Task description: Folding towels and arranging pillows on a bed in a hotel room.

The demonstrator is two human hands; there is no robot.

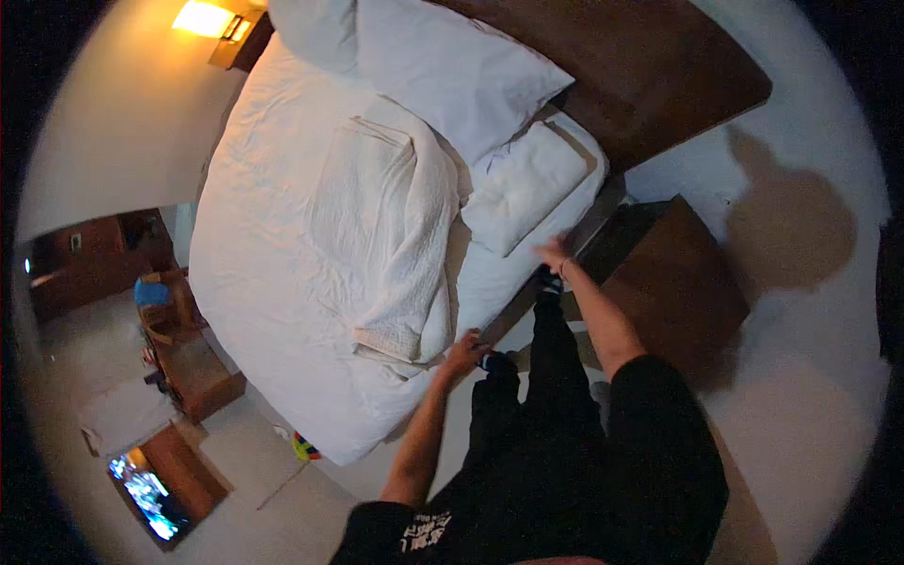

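White sheeting covers the bed's mattress [261, 282]. At its near edge rests my left hand [466, 353], fingers bent over the side; whether they pinch the sheet is unclear. My right hand [554, 256] is farther up the same edge, beside a folded white cloth [526, 183], with its fingers partly spread; I cannot tell if it touches the mattress. A crumpled, textured cream blanket [381, 233] lies mid-bed with a fold turned over. Above it are a white pillow [459, 70] and, partly cut off, another pillow [311, 35].
A dark wooden headboard [657, 78] rises behind the pillows. Right of the bed stands a brown bedside cabinet [671, 296]. A lit lamp [205, 18] is at upper left. Farther off are a wooden desk [205, 381], a lit television [148, 498] and a colourful item [305, 448] on the floor.
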